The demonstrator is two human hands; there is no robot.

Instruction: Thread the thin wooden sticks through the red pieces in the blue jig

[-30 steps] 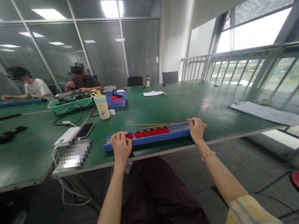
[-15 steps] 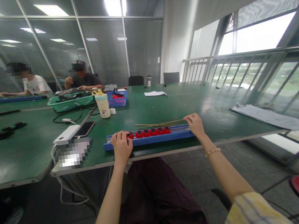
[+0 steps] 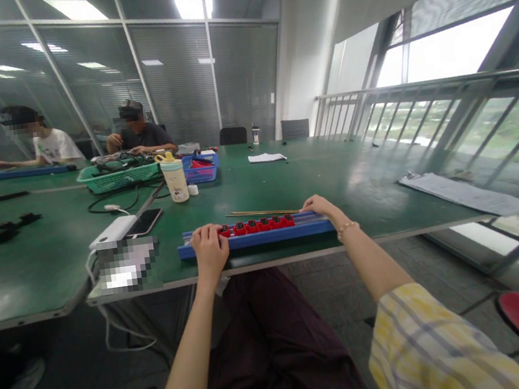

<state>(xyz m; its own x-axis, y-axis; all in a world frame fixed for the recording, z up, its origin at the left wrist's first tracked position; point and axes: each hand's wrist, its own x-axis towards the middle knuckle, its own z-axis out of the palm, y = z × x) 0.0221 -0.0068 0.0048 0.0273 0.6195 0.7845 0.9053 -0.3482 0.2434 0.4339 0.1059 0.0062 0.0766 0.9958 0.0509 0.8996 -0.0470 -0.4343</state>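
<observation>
A long blue rail (image 3: pixel 265 239) lies along the table's front edge. In its channel sits a row of several red blocks (image 3: pixel 264 224) with dark tops. My left hand (image 3: pixel 210 252) is closed over the rail's left end, its fingertips against the leftmost red block, which they partly cover. Behind the rail, thin brass-coloured rods (image 3: pixel 262 212) lie close together on the table. Reaching over the rail's right end, my right hand (image 3: pixel 322 206) has its fingers closed at the right end of the rods; the fingertips are partly hidden.
To the left are a phone (image 3: pixel 146 222), a white power bank (image 3: pixel 114 231) with a cable, and a yellow-lidded bottle (image 3: pixel 174 179). Green basket (image 3: pixel 118 178) and blue basket (image 3: pixel 201 171) stand behind. A clipboard (image 3: pixel 464 192) lies at right. Two people sit across the table.
My right hand has moved left and lower with the rod it held, which now lies alongside the others. The left hand stays on the rail's left end. The view has shifted slightly.
</observation>
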